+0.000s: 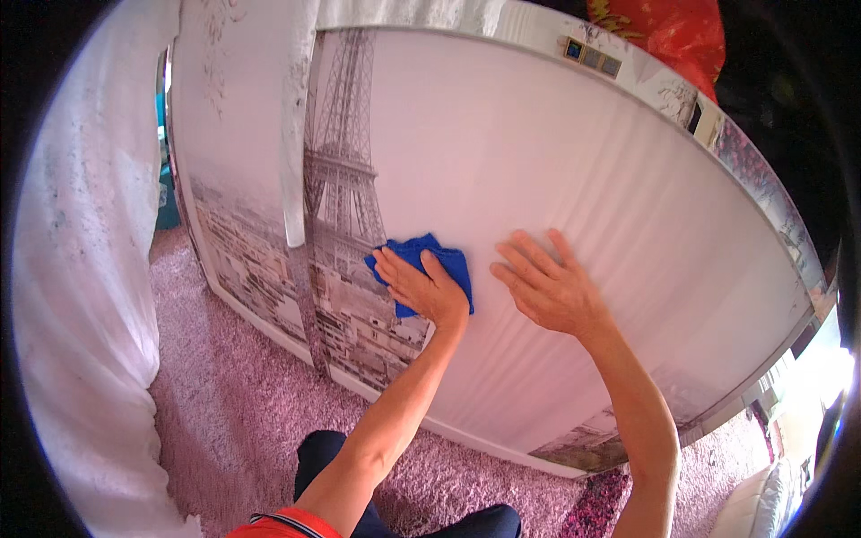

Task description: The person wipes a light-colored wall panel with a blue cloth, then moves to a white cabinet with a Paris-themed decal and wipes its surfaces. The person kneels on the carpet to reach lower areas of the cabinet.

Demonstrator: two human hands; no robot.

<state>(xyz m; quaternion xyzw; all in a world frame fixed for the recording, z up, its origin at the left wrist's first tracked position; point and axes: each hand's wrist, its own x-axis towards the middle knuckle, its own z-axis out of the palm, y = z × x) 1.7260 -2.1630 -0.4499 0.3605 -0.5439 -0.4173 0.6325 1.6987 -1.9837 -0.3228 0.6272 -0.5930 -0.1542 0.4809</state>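
Observation:
A blue cloth [459, 269] lies flat between my left hand [420, 286] and a large upright panel [457, 134], a wardrobe door by its look, printed with the Eiffel Tower and city roofs. My left palm presses the cloth near the foot of the printed tower, fingers pointing up and left. To the right, my right hand [548, 286] is spread against or just in front of the plain pale part of the panel, with nothing in it. Whether it touches the surface cannot be told.
A white curtain [87, 269] hangs at the left. Pink shaggy carpet [229, 430] covers the floor around my dark-clothed legs. A shiny frame [525, 30] edges the panel, with small square plates on it. Something red [679, 40] is at the top right, and a pale padded item [750, 508] at the lower right.

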